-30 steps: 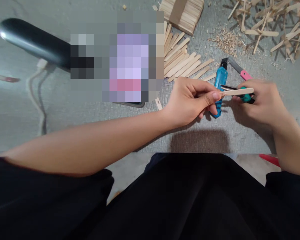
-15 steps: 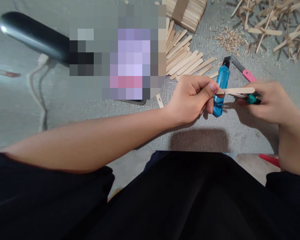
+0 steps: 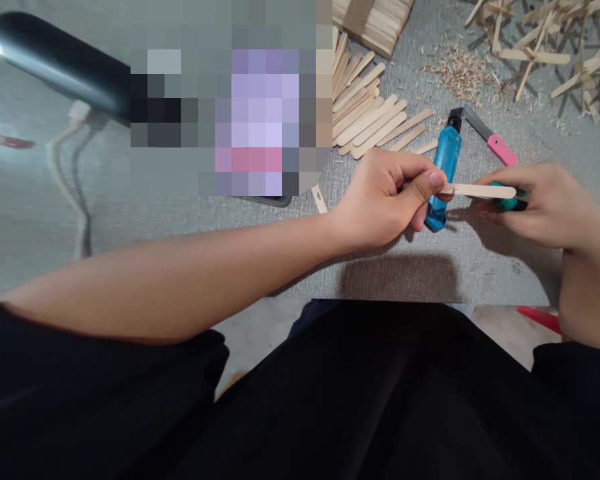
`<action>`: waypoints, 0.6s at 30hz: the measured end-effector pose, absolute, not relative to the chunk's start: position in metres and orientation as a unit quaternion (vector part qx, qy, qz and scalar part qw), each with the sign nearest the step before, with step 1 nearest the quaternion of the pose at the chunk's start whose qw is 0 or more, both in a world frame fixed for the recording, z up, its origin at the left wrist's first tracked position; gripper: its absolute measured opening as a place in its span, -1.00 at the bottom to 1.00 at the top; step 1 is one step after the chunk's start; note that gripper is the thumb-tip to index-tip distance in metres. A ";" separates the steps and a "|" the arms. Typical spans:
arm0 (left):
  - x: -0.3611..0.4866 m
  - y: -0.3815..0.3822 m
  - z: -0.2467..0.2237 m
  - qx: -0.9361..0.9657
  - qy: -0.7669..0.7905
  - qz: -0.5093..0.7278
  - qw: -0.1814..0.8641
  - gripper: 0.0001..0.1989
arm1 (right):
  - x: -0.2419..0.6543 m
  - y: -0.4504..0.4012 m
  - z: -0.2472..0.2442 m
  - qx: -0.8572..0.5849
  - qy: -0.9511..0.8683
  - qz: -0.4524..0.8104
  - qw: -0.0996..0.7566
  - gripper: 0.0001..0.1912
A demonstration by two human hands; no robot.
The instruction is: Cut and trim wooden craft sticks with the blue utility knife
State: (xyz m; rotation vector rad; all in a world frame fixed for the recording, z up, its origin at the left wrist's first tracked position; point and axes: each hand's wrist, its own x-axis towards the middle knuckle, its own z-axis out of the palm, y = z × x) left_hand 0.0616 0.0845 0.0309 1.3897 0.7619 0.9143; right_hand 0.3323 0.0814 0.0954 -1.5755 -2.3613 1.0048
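Between the thumb and fingers of my left hand (image 3: 380,200) is a wooden craft stick (image 3: 485,191), pointing right, with a small notch or mark near my thumb. My right hand (image 3: 545,200) is closed around a tool with a green and black handle (image 3: 505,201). Its thin metal end lies behind and below the stick, so its exact kind is hard to make out. Under the stick, on the table, lies a blue utility knife (image 3: 448,157), partly covered by my left fingers. A pink-handled folding blade (image 3: 501,149) lies just beyond my right hand.
Loose craft sticks (image 3: 375,123) fan out beyond my left hand, near a banded stack (image 3: 375,23). Wood shavings (image 3: 465,73) and joined stick pieces (image 3: 545,57) lie at the upper right. A dark rounded device (image 3: 60,67) with a white cable (image 3: 70,187) is at left.
The stick's free end has dipped from slightly raised to slightly lowered. My right hand and its tool have shifted a little to the right. The view has moved slightly.
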 end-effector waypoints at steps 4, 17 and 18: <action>0.061 0.084 0.033 0.613 0.346 0.379 0.601 -0.51 | 0.332 0.081 0.099 -0.507 -0.792 0.339 0.037 -0.69; 0.062 0.084 0.032 0.582 0.314 0.386 0.643 -0.41 | 0.333 0.084 0.104 -0.508 -0.784 0.357 0.026 -0.65; 0.062 0.084 0.032 0.581 0.314 0.383 0.646 -0.40 | 0.333 0.084 0.104 -0.511 -0.782 0.357 0.025 -0.64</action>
